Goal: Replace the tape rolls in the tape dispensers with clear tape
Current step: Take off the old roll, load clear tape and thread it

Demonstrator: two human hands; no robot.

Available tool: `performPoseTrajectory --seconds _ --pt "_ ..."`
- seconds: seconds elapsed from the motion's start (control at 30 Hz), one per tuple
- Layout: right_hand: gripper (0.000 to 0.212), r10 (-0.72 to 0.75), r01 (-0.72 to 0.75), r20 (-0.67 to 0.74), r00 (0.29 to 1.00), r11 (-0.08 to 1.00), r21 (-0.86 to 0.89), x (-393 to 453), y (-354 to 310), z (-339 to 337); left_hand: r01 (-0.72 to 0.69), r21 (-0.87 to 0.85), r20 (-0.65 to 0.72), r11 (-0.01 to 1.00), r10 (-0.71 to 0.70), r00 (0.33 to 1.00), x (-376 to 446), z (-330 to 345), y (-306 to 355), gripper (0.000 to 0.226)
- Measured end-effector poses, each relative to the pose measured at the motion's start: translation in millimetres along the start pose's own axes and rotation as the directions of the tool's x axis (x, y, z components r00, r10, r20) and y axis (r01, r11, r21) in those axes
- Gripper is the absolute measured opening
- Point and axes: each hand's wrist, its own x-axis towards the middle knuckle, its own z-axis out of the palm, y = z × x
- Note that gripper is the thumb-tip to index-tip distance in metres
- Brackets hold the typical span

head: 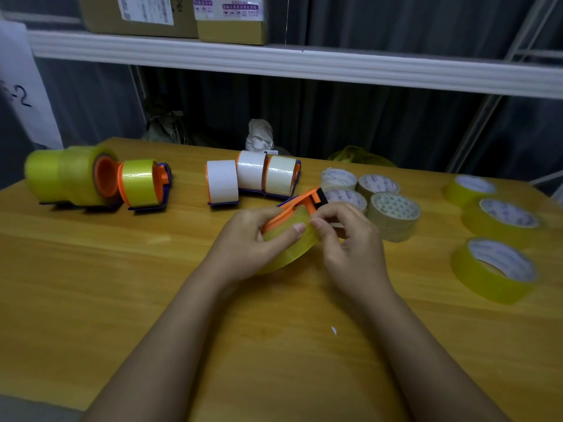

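- in the middle of the frame, both hands are holding an orange tape dispenser [300,205] loaded with a roll of clear tape [289,249], just above the wooden table [122,284].
- the left hand [253,239] is gripping the dispenser from the left, its fingers curling around the roll and the thumb lying across the tape's face.
- the right hand [347,236] is pinching at the top edge of the roll, thumb and fingertips pressing together right beside the left thumb.
- at the left of the frame, dispensers with yellowish tape [140,182] are standing in a row, touching one another.
- behind the hands, three dispensers with white tape [251,175] are sitting side by side.
- just right of the hands, a cluster of pale tape rolls [393,214] is lying flat, some stacked.
- at the far right, three yellowish rolls [493,269] are lying apart from each other.
- in the upper left, cardboard boxes [231,19] are resting on a white shelf [304,65].
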Motion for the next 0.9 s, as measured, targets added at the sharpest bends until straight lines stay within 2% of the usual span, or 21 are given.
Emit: performPoseTrajectory --seconds 0.1,0.2,0.43,0.6,0.73,0.9 --pt "0.011 0.173 -0.174 0.016 0.985 0.976 0.133 3.6 0.4 -4.1 -0.015 -0.001 -0.010 1.000 0.015 1.000 -0.1 2.0 -2.0 0.042" --pt "0.022 0.340 -0.333 0.051 0.939 0.864 0.377 10.0 2.1 -11.2 -0.035 -0.006 -0.003 0.999 0.035 0.999 -1.5 4.8 1.9 0.050" --pt "0.015 0.258 -0.287 0.127 0.958 0.824 0.489 10.4 2.7 -17.3 -0.033 0.014 -0.038 0.999 0.033 0.999 -0.1 2.1 0.3 0.063" --pt "0.032 0.327 -0.377 0.187 0.926 0.793 0.478 11.6 -1.6 -18.7 -0.019 0.026 -0.033 0.999 0.020 0.999 0.0 3.9 -0.9 0.052" --pt "0.022 0.289 -0.340 0.183 0.940 0.845 0.412 9.6 -10.0 -19.2 -0.023 0.026 -0.023 0.999 0.024 0.999 0.6 4.6 -0.4 0.046" --pt "0.004 0.361 -0.410 0.196 0.912 0.778 0.475 13.0 -8.6 -21.3 -0.047 0.086 -0.039 0.995 0.050 0.998 0.9 4.8 -1.3 0.042"
